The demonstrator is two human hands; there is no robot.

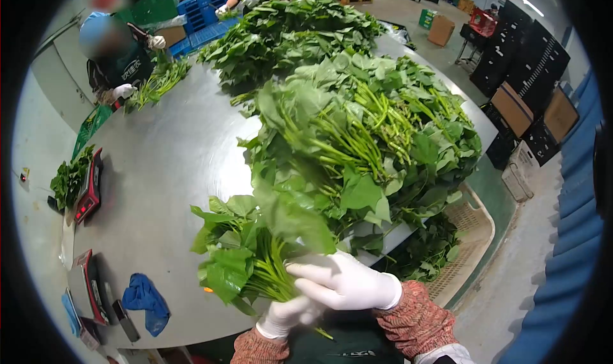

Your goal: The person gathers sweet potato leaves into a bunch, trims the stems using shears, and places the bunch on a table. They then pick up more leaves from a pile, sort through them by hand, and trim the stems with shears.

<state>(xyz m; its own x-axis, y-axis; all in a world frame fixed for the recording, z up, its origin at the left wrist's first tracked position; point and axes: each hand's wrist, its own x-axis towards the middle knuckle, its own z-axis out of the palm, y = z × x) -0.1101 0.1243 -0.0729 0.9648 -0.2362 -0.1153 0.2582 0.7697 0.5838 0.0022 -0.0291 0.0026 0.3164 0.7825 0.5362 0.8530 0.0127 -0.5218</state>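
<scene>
My left hand point(287, 314), in a white glove, is closed round the lower stems of a bunch of leafy greens point(271, 268) near the table's front edge. Just to the right, my right hand point(341, 280), gloved too, has its fingers against the upper stems and a blurred leaf; whether it grips anything is unclear. Beyond my hands lies a large heap of leafy greens point(364, 128), its pale stems bundled in the middle. Another heap point(294, 35) sits behind it on the metal table point(166, 166).
Two people in white gloves work at the table's far side, one by some greens point(159, 80). Red scales point(89, 185) and a blue cloth point(147, 302) are at the left. A crate point(476, 236) with leaves stands at the right, below the table edge.
</scene>
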